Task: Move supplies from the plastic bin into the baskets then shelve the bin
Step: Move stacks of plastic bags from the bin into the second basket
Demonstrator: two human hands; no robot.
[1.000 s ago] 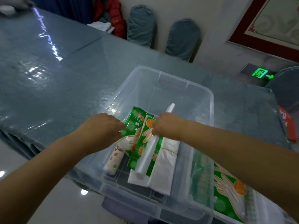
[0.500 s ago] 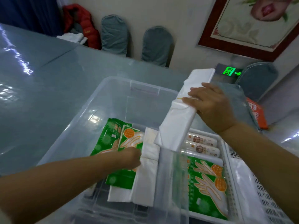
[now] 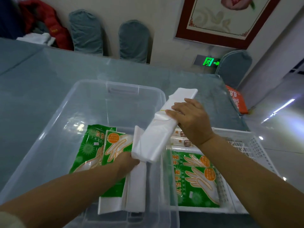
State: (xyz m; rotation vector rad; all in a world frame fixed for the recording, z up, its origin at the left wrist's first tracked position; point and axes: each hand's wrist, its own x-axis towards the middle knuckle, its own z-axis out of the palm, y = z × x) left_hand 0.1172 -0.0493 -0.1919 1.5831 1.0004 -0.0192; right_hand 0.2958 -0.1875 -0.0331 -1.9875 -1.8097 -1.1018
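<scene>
A clear plastic bin (image 3: pixel 69 102) stands on the table with green glove packs (image 3: pixel 97 145) and folded white plastic bags (image 3: pixel 136 191) inside. My right hand (image 3: pixel 189 119) grips a bundle of white plastic bags (image 3: pixel 153 142) and holds it tilted over the bin's right rim. My left hand (image 3: pixel 128 163) is down in the bin, its fingers on the white bags there; the fingertips are hidden under the bundle. To the right sits a white perforated basket (image 3: pixel 246 148) holding green glove packs (image 3: pixel 197 180) and small tubes (image 3: pixel 181 139).
The blue-grey table (image 3: pixel 32 76) runs left and back. Padded chair backs (image 3: pixel 133 40) line the far wall. An orange bag (image 3: pixel 236 99) lies at the table's right end. Red clothing (image 3: pixel 49 25) sits at the back left.
My right hand lifted the white bag bundle out of the bin and carried it right, over the rim toward the basket. My left hand slid right onto the white bags.
</scene>
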